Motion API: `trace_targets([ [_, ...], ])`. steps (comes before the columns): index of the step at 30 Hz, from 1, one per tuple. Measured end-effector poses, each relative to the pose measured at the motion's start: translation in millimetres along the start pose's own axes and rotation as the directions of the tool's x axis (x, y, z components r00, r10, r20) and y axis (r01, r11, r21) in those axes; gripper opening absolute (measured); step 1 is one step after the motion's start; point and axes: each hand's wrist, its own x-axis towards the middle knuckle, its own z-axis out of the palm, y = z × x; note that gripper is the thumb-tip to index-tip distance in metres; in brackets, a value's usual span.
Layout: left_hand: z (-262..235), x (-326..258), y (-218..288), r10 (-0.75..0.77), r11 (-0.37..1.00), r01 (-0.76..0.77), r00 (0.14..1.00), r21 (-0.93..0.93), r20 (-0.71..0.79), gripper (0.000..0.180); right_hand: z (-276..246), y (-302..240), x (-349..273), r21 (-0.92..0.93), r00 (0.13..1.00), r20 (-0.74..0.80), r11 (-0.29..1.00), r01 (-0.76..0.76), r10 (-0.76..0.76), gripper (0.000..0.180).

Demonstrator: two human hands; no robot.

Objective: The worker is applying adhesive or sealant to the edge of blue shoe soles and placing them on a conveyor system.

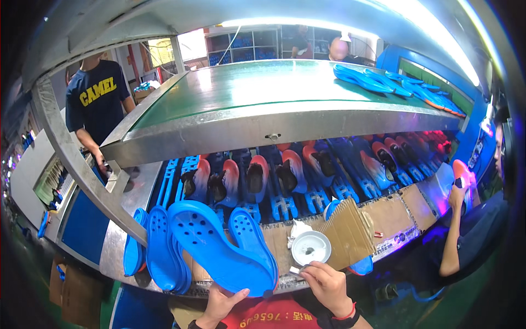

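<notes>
My left hand [222, 303] grips the heel end of a large blue shoe sole [216, 249], thumb on top, its inner side with dark holes facing up. The sole slants up and left over the cardboard-covered ledge. My right hand [327, 286] is closed in a pinch on a small white stick-like thing [295, 270], just below a white bowl [310, 248] with a little dark matter in its bottom. More blue soles [160, 241] lean in a stack left of the held one. Another blue sole [247, 226] lies partly behind it.
Beyond the ledge, red-and-blue shoe uppers [256, 178] stand in rows on a blue rack conveyor. A metal-edged green belt [235, 90] runs above, with blue soles [372, 79] on it. Brown cardboard [348, 230] lies beside the bowl. A co-worker at right holds a shoe [463, 175]; another stands left.
</notes>
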Motion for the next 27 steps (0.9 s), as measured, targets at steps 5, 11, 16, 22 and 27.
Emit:
trace_targets([
  [5, -1.0, 3.7, -4.2, -0.023, 0.995, 0.021, 1.0, 0.093, 0.021, 0.044, -0.1, 1.9, 8.2, 0.019, 1.0, 0.017, 1.0, 0.016, -0.016, 0.012],
  [11, -7.4, -11.6, -17.8, 0.017, 0.992, -0.019, 1.0, 0.128, 0.018, 0.049, -3.0, 0.5, 2.3, 0.02, 1.0, -0.001, 1.0, 0.002, -0.002, 0.013],
  [16, 5.1, -10.8, 3.2, -0.094, 0.979, 0.1, 0.995, 0.176, -0.039, 0.034, -9.8, -10.3, 0.8, 0.051, 0.999, -0.003, 0.997, -0.05, 0.05, 0.011],
  [22, -2.0, -9.9, -11.2, 0.001, 0.987, 0.001, 1.0, 0.163, -0.01, 0.048, -4.8, -1.3, 2.9, 0.042, 0.999, 0.037, 0.999, -0.025, 0.023, 0.014],
  [27, 0.7, -22.7, -17.8, 0.067, 0.979, -0.065, 0.998, 0.191, -0.007, 0.037, -6.0, -6.1, 2.8, 0.047, 1.0, 0.018, 0.999, -0.006, 0.006, 0.018],
])
